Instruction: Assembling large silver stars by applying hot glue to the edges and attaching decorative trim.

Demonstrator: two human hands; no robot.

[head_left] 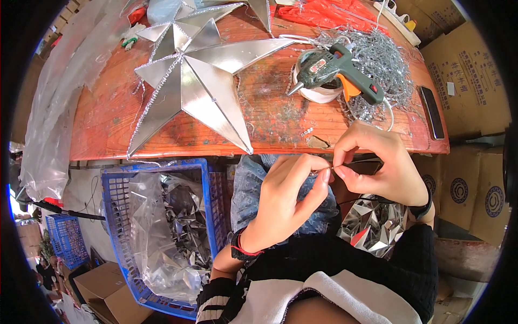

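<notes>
My left hand (pixel 288 197) and my right hand (pixel 377 162) meet over my lap, just off the table's front edge. Thumb and forefinger are pinched together on each. Whatever thin, tiny thing lies between the fingertips is too small to name. On the table beyond, a silver folded star (pixel 210 97) has glittery trim along some ridges, and one point reaches the front edge. A dark green glue gun (pixel 337 67) with an orange trigger rests across a white roll (pixel 318 94), nozzle toward the left. Behind it spreads a heap of silver tinsel (pixel 386 59).
A phone (pixel 431 113) lies at the wooden table's (pixel 291 132) right edge. Red plastic (pixel 329 15) and clear sheeting (pixel 70 70) cover the far and left parts. Below left, a blue basket (pixel 121 237) holds silver pieces; more silver pieces (pixel 375 224) sit below right. Cardboard boxes (pixel 469 81) stand at right.
</notes>
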